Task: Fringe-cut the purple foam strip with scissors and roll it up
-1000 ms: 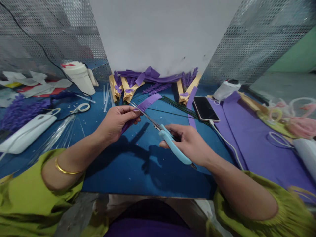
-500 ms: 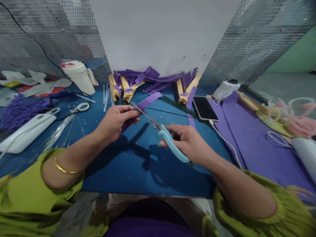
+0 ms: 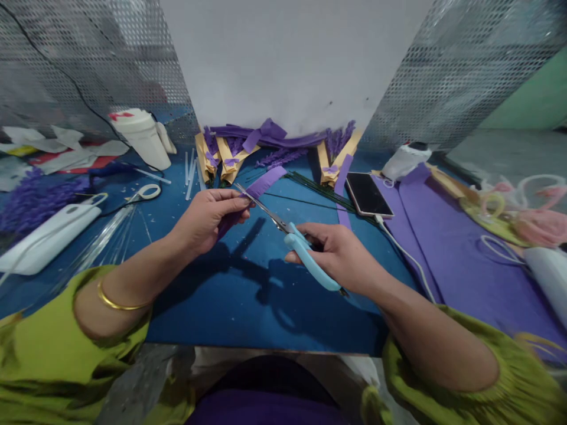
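Observation:
My left hand [image 3: 207, 217] pinches a purple foam strip [image 3: 264, 182] that is fringed along one edge and slants up to the right over the blue table [image 3: 248, 295]. My right hand [image 3: 339, 257] is closed round the light blue handles of a pair of scissors [image 3: 305, 255]. The metal blades reach up-left and meet the strip just beside my left fingertips.
Finished purple flower sprigs on tan paper [image 3: 230, 159] lie at the back wall. A phone [image 3: 368, 195] on a white cable lies right of centre, beside purple foam sheets [image 3: 460, 260]. A white jug [image 3: 142, 138], second scissors [image 3: 146, 192] and a white glue gun [image 3: 48, 238] are on the left.
The scissors and my right hand have crept slightly up and left along the strip. My left hand holds almost still.

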`<state>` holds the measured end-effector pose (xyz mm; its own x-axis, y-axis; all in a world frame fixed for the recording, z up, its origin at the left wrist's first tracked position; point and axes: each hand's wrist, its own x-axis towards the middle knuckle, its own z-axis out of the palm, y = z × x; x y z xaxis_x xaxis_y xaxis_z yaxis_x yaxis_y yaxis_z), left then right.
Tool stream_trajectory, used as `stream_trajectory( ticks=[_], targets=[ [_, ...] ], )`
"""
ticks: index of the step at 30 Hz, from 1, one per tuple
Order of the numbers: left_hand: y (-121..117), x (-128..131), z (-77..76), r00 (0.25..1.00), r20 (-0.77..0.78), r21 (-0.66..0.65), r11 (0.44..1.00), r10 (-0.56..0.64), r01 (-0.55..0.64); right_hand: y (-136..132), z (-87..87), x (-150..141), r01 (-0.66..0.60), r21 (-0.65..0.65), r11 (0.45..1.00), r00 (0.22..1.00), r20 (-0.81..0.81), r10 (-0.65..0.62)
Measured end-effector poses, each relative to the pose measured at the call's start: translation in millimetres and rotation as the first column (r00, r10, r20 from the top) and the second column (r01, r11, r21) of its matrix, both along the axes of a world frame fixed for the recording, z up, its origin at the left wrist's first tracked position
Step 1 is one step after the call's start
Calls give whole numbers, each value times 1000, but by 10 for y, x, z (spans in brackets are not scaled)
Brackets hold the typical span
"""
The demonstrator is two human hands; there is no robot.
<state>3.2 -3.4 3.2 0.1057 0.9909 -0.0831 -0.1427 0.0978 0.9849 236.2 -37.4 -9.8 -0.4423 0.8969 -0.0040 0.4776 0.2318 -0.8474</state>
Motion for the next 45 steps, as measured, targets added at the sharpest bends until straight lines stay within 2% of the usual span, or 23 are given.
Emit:
stream_trajectory(
  ticks=[9,13,18,26,45],
  targets=[
    [22,-1,-7,1000,11,6,1000,23,-23,25,-8,21,26,-63,998,999,-31,-28],
    [17,2,-3,1000,6,6,1000,19,-19,24,-12,20,35,-55,998,999,-25,-37],
    [10,5,-13,1000,-7,73,997,-10,11,13,-3,-2,46,-14,999,999,27,-45],
    [8,17,-32,1000,-2,55,998,4,-4,0,8,-17,62,33,998,996,66,-64],
    [26,19,-64,999,31,91,996,19,-22,-17,-3,-25,67,36,997,995,66,-70]
  ],
)
